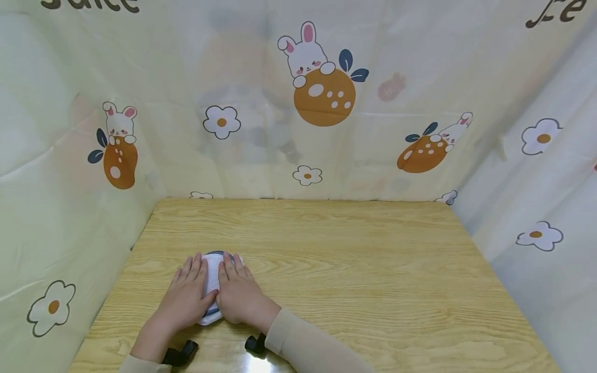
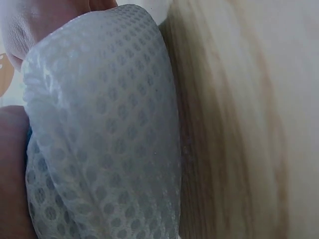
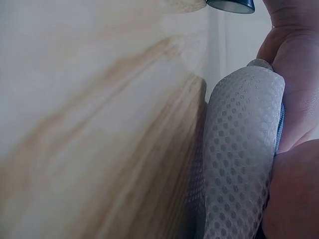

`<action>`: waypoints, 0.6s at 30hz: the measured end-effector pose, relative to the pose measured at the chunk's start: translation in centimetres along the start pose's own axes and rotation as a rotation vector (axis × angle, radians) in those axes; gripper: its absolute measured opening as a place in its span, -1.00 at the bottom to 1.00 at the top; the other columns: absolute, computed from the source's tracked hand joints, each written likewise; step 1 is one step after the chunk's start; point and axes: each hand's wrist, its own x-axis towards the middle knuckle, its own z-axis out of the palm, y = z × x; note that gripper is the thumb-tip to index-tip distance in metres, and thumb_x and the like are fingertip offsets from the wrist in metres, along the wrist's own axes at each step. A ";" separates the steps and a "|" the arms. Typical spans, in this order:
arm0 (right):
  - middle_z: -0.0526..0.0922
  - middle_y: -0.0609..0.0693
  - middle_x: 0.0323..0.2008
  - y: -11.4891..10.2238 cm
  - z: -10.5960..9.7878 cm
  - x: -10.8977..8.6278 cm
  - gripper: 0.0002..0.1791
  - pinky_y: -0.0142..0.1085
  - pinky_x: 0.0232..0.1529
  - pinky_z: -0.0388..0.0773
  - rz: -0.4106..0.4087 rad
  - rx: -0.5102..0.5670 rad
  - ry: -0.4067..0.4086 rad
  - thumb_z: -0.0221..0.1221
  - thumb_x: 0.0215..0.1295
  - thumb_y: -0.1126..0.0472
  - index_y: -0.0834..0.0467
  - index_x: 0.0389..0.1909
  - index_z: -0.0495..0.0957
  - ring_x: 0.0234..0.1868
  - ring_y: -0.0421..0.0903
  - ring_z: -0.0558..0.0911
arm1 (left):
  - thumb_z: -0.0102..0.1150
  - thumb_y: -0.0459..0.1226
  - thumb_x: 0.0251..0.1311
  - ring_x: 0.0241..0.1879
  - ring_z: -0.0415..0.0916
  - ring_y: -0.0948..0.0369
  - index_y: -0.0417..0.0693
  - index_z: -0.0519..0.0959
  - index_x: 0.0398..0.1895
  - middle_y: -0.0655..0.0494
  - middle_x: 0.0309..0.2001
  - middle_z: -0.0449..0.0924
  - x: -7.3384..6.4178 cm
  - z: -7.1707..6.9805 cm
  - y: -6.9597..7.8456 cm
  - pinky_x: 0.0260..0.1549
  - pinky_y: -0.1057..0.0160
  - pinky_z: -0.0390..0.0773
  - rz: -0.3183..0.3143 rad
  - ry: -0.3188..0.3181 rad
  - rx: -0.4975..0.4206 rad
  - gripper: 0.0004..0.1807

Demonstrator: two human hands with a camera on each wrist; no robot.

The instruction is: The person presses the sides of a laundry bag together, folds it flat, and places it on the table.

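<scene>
Left hand (image 1: 186, 298) lies flat on the left half of the white mesh pad (image 1: 212, 274), its fingers straight and close together, pointing away from the person and pressing down rather than curling round anything. Just to the right of it, the pad shows as a narrow strip of dotted white fabric with a dark blue edge peeking out at its far end and again at its near edge. Right hand (image 1: 238, 295) rests on the right half of the pad, likewise spread flat with straight fingers, its thumb side touching the left hand's over the middle of the pad. The pad itself lies on the wooden table (image 1: 354, 259), towards the table's near left part. In the left wrist view the pad (image 2: 104, 139) bulges up beside the wood, and in the right wrist view the pad (image 3: 239, 149) is pressed under the palm. Behind the pad hangs a cartoon-printed curtain (image 1: 322, 88).
</scene>
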 end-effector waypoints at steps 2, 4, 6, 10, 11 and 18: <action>-0.19 0.09 0.79 0.0 0.0 0.0 -0.27 -0.06 0.75 0.08 -0.004 0.000 0.007 -0.15 0.73 -0.07 0.15 0.75 0.02 0.80 0.11 -0.14 | 0.24 -0.05 0.50 0.68 -0.11 -0.43 -0.50 0.15 0.62 -0.45 0.69 -0.05 0.1 0.0 0.0 0.58 -0.49 0.02 -0.001 -0.001 0.005 -0.10; -0.18 0.10 0.79 0.1 0.0 0.1 -0.27 -0.05 0.75 0.09 -0.011 -0.001 0.017 -0.16 0.73 -0.07 0.16 0.75 0.02 0.80 0.12 -0.12 | 0.25 -0.05 0.49 0.67 -0.09 -0.43 -0.50 0.16 0.61 -0.46 0.69 -0.03 0.1 -0.1 0.0 0.57 -0.50 0.04 0.001 0.006 0.020 -0.10; -0.15 0.11 0.79 0.2 0.0 0.3 -0.27 -0.05 0.74 0.11 -0.017 -0.008 0.033 -0.16 0.73 -0.07 0.17 0.74 0.04 0.80 0.13 -0.09 | 0.26 -0.05 0.49 0.67 -0.08 -0.44 -0.50 0.17 0.61 -0.46 0.68 -0.02 0.3 -0.3 0.1 0.57 -0.50 0.05 0.002 0.011 0.027 -0.10; -0.06 0.12 0.77 0.5 -0.1 0.7 -0.30 -0.07 0.72 0.17 -0.035 -0.021 0.074 -0.14 0.72 -0.05 0.16 0.72 0.12 0.78 0.15 0.00 | 0.26 -0.04 0.49 0.66 -0.06 -0.45 -0.48 0.20 0.61 -0.48 0.67 0.00 0.6 -0.6 0.0 0.55 -0.52 0.08 0.009 0.011 0.029 -0.12; -0.03 0.12 0.77 0.5 0.0 0.8 -0.30 -0.06 0.71 0.19 -0.041 -0.017 0.085 -0.14 0.72 -0.05 0.16 0.72 0.13 0.78 0.15 0.02 | 0.25 -0.04 0.49 0.65 -0.05 -0.46 -0.47 0.21 0.61 -0.49 0.67 0.01 0.6 -0.7 0.0 0.54 -0.52 0.08 0.011 0.008 0.027 -0.13; 0.13 0.12 0.73 1.3 -0.2 0.9 -0.34 0.01 0.65 0.32 -0.103 0.122 0.163 -0.10 0.70 0.01 0.06 0.72 0.17 0.72 0.22 0.17 | 0.24 -0.07 0.49 0.60 -0.04 -0.57 -0.37 0.28 0.61 -0.58 0.63 0.03 0.9 -1.3 0.0 0.45 -0.63 0.13 0.006 -0.026 -0.019 -0.20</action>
